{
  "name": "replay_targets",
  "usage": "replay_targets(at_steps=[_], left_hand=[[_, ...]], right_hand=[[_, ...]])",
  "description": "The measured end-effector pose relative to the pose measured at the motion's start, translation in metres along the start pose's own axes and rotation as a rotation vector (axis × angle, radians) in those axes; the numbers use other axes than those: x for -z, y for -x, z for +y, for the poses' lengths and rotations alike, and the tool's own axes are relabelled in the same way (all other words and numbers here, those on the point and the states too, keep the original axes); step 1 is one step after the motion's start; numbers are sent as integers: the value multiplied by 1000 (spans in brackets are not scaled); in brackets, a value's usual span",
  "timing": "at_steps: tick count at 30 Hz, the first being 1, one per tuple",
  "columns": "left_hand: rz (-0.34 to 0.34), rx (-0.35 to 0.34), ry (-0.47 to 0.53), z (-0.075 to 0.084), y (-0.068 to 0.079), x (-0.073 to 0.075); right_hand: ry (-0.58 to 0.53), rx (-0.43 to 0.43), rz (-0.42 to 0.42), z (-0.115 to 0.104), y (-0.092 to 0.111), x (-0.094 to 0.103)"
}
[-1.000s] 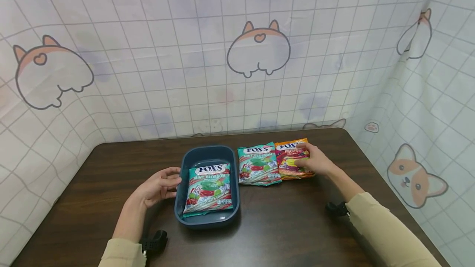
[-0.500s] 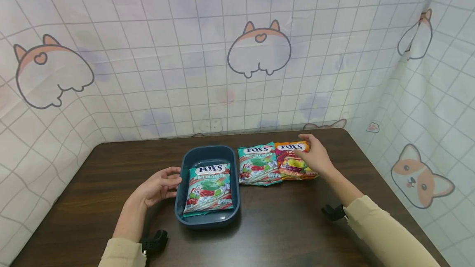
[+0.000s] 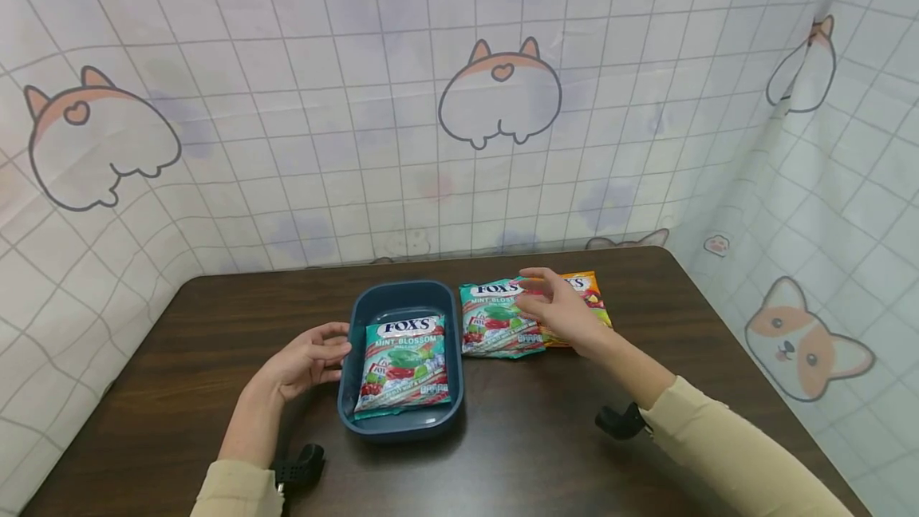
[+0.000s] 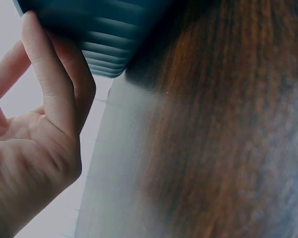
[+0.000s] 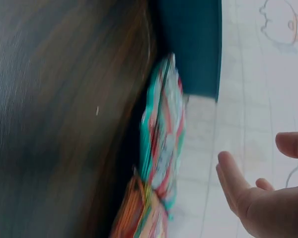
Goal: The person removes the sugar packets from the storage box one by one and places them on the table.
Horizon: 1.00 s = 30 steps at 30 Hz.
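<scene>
Left hand [image 3: 310,359] relaxed, touching side of blue tray [image 3: 405,298] — right hand [image 3: 563,311] free, hovering.
Round-cornered tray holds teal FOX'S mint bag [image 3: 404,365], face up; second teal bag [image 3: 495,321] just right of tray, then orange bag [image 3: 593,294], partly hidden behind right hand. Dark woodgrain bench [image 3: 531,437]; white grid cloth [image 3: 309,158] with corgi prints [image 3: 500,98] behind.

The tray [image 3: 405,428] was dark slate blue. The inner bag [image 3: 402,377] and middle bag [image 3: 494,324] were teal, printed with navy letters on white, green leaves and red fruit. The third bag [image 3: 593,294] was orange with yellow patches. The table [image 3: 553,437] was dark brown with wood grain, the curtain [image 3: 345,182] white with grey grid lines, lilac blotches and orange-and-white corgis. The sleeves [image 3: 739,447] were beige.
</scene>
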<state>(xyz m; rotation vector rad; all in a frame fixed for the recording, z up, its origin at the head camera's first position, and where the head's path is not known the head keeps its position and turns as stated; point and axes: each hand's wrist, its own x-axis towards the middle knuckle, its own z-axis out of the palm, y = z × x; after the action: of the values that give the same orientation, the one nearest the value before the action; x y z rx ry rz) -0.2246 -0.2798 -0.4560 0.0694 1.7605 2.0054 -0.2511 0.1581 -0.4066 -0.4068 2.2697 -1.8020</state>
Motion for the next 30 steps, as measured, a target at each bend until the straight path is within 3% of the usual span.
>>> replay_targets(at_steps=[5, 19, 30], left_hand=[[8, 4, -6, 0, 0, 0], [8, 4, -20, 1, 1, 0], [-11, -6, -18, -1, 0, 1]], right_hand=[[-105, -6, -62, -7, 1, -17], [-220, -79, -147, -27, 6, -63], [-268, -110, -224, -38, 4, -86]])
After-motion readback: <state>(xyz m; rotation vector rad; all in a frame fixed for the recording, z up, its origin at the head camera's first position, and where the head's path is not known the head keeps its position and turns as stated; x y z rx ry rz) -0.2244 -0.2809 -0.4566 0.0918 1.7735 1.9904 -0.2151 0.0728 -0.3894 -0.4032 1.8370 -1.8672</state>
